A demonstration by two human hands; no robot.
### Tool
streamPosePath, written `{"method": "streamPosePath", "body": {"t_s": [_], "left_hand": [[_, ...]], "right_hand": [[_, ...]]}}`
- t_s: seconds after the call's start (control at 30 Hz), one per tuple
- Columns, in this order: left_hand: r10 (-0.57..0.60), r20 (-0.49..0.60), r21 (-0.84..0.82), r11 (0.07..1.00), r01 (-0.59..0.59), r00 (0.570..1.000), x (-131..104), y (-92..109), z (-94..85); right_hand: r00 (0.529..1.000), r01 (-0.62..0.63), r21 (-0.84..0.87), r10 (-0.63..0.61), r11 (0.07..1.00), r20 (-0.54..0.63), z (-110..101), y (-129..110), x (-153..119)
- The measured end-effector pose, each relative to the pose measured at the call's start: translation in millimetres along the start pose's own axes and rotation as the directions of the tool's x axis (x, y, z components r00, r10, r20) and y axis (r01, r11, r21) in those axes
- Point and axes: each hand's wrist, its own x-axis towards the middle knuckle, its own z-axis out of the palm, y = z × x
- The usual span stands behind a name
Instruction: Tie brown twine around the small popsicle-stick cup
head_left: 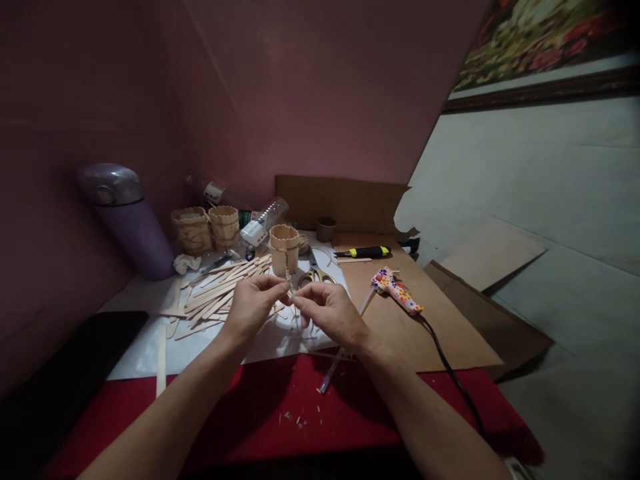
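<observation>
Red-covered table [235, 420], pale bits [288, 416] scattered toward its front edge. White sheet [143, 357] and brown board [400, 337] laid across it side by side. On the sheet: loose flat sticks [217, 303], wooden cup [283, 255], scissors [314, 263]. On the board: flower-patterned glue gun [397, 293], black-and-yellow tool [370, 252].

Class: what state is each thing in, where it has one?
Left hand: pinching thin strand
Right hand: pinching it too
Wooden sticks: loosely piled
Front wooden cup: upright
Small pot: upright
Purple bottle: lid on
Glue gun: lying down
Scissors: lying down
Yellow-black tool: lying down
</observation>
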Motion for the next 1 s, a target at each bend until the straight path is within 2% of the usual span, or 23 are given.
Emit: {"method": "streamPosePath", "body": {"t_s": [0.1, 0.23, 0.33, 0.43, 0.47, 0.53, 0.6, 0.67, 0.7, 0.77, 0.83, 0.9, 0.93, 1.0], "left_hand": [[-0.066, 0.001, -0.087, 0.994, 0.066, 0.998, 0.1, -0.8, -0.2], [-0.128, -0.011, -0.151, 0.981, 0.125, 0.992, -0.9, 1.1, 1.2], [-0.176, 0.041, -0.234, 0.955, 0.181, 0.983, -1.7, 4.3, 1.1], [-0.188, 0.126, -0.320, 0.922, 0.219, 0.974, -1.8, 6.7, 0.0], [-0.184, 0.141, -0.331, 0.917, 0.221, 0.973, -1.7, 7.1, -0.3], [-0.170, 0.159, -0.330, 0.919, 0.215, 0.973, -1.5, 7.2, -0.4], [-0.159, 0.187, -0.305, 0.929, 0.211, 0.969, -1.5, 6.5, 0.1], [-0.150, 0.234, -0.274, 0.938, 0.214, 0.961, -1.9, 5.3, 1.1], [-0.146, 0.256, -0.258, 0.942, 0.213, 0.956, -2.2, 4.7, 1.6], [-0.139, 0.279, -0.227, 0.952, 0.206, 0.950, -3.0, 3.9, 2.7], [-0.131, 0.283, -0.195, 0.962, 0.191, 0.950, -4.0, 4.1, 3.8], [-0.123, 0.279, -0.162, 0.971, 0.173, 0.952, -5.1, 5.4, 5.1], [-0.120, 0.276, -0.146, 0.975, 0.165, 0.954, -5.6, 6.4, 5.8], [-0.119, 0.256, -0.109, 0.983, 0.151, 0.959, -6.6, 8.4, 7.3]], "right_hand": [[1.000, 0.010, 0.007, -0.010, 1.000, -0.013, 1.2, 0.6, -1.4], [0.998, 0.031, -0.066, -0.034, 0.997, -0.052, 5.3, 2.7, -3.3], [0.998, 0.049, -0.201, -0.056, 0.978, -0.028, 9.2, 3.4, -5.5], [0.992, 0.115, -0.408, -0.124, 0.906, 0.005, 9.1, 3.1, -7.2], [0.987, 0.125, -0.469, -0.157, 0.874, -0.029, 7.9, 2.5, -7.5], [0.956, 0.108, -0.540, -0.237, 0.835, -0.175, 4.4, 1.1, -7.2], [0.897, 0.101, -0.536, -0.309, 0.838, -0.314, 0.7, 0.1, -5.8], [0.867, 0.159, -0.486, -0.357, 0.859, -0.348, -1.3, 0.7, -3.3], [0.874, 0.187, -0.443, -0.354, 0.877, -0.332, -1.5, 1.7, -2.0], [0.938, 0.168, -0.305, -0.247, 0.937, -0.243, -0.6, 4.3, 0.6], [0.995, 0.031, -0.131, -0.043, 0.991, -0.090, 1.1, 6.9, 2.6], [0.997, -0.078, -0.024, 0.078, 0.997, 0.028, 2.1, 8.7, 3.8], [0.996, -0.084, -0.019, 0.085, 0.996, 0.034, 2.0, 9.3, 4.2], [0.999, -0.038, -0.106, 0.035, 0.994, -0.034, 0.7, 10.4, 4.6]]}}
